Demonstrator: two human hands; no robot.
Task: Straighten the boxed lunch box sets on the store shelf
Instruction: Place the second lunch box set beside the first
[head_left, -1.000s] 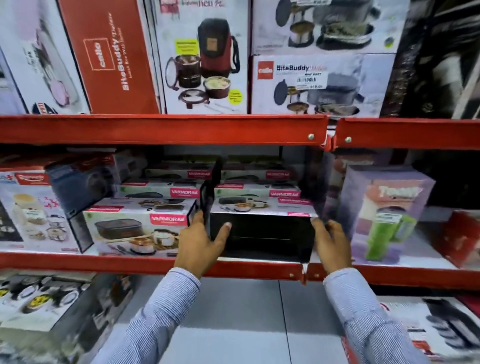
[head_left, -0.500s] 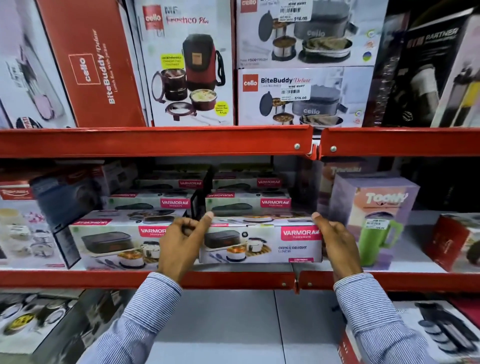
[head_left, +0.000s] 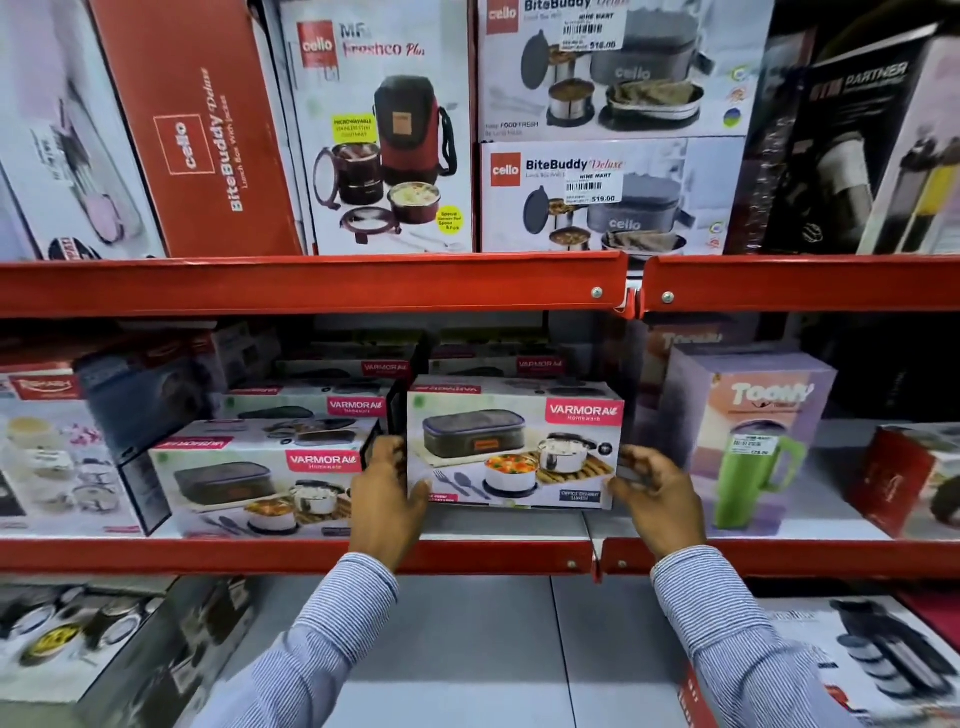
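A white Varmora lunch box set box (head_left: 514, 449) stands on the middle shelf, picture side facing me. My left hand (head_left: 387, 493) grips its lower left end, thumb on the front face. At its lower right corner my right hand (head_left: 652, 496) touches it with curled fingers. A matching Varmora box (head_left: 260, 480) sits just left of it, lower and nearer the shelf front. More Varmora boxes (head_left: 322, 405) are stacked in rows behind both.
The red shelf lip (head_left: 311, 556) runs below my hands. A purple Toony mug box (head_left: 748, 436) stands to the right, a dark box (head_left: 140, 405) to the left. Cello boxes (head_left: 608, 197) fill the upper shelf. Boxes lie on the floor shelf below.
The box, earlier showing its dark underside, has been turned up so its printed front faces me, and it now stands taller between both hands. The view has shifted downward.
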